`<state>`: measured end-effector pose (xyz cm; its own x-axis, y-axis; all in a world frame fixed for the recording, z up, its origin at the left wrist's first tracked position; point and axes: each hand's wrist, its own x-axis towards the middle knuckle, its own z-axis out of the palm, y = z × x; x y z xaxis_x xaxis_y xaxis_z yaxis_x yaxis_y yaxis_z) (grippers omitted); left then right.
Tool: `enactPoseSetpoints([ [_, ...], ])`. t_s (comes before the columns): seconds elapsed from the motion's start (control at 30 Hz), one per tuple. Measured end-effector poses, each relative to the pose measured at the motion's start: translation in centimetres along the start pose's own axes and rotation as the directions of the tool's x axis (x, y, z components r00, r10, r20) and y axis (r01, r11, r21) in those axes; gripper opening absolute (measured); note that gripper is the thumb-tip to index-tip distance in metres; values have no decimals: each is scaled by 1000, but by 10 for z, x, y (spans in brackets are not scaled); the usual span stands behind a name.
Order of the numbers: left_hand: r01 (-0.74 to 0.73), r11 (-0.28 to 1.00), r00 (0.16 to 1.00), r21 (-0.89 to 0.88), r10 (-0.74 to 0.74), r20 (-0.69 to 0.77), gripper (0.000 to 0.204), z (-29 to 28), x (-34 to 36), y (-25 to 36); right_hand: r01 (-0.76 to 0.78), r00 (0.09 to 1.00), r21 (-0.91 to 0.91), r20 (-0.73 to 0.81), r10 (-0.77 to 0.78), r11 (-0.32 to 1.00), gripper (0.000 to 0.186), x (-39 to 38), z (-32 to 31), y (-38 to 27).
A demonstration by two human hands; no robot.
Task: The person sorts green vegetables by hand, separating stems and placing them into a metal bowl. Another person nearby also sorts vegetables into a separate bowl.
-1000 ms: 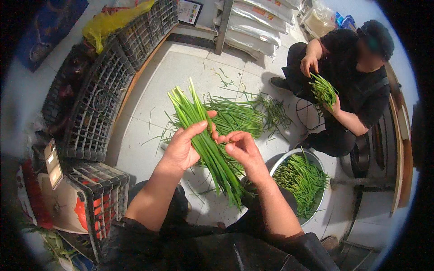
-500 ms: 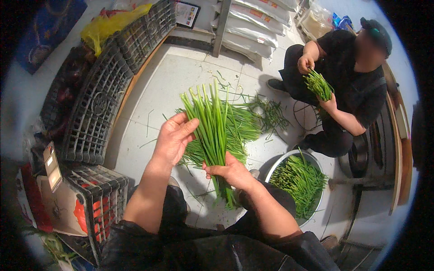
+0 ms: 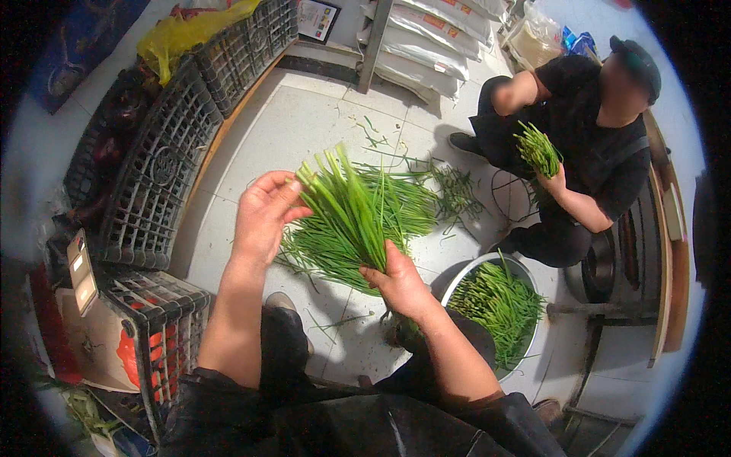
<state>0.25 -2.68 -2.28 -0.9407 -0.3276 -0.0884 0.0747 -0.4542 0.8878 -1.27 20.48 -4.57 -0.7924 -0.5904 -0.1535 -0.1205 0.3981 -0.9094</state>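
At two o'clock, a co-worker [image 3: 594, 114], now with one hand drawn clear of a small green bunch [image 3: 537, 148]. Lying loose around the centre, a pile of chives [image 3: 415, 206]. At four o'clock, a round basin [image 3: 528, 276] heaped with greens [image 3: 499, 312], unchanged. Above the pile, fanned and tipped further toward eleven than half a second ago, a bunch of chives [image 3: 346, 209]. Gripping its leaves at five o'clock with the right hand [image 3: 397, 282], fingers curled around. Pinching outer stem ends between thumb and fingers of the left hand [image 3: 263, 217] at nine, previously loose beside the stems.

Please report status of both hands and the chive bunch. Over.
Right hand gripping chive bunch; left hand at its pale ends. More chives on floor below. Nothing visible blocking either hand.
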Motion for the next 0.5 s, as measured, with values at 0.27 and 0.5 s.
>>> enactPoseSetpoints([
  [0.27,-301,891,948,340,318,7,28,-12,3,25,162,978,-594,-10,-209,788,19,-4,-1,13],
  [0.5,-313,599,890,738,-86,447,50,-6,-8,23,219,973,-704,111,-200,676,17,-8,-1,8],
])
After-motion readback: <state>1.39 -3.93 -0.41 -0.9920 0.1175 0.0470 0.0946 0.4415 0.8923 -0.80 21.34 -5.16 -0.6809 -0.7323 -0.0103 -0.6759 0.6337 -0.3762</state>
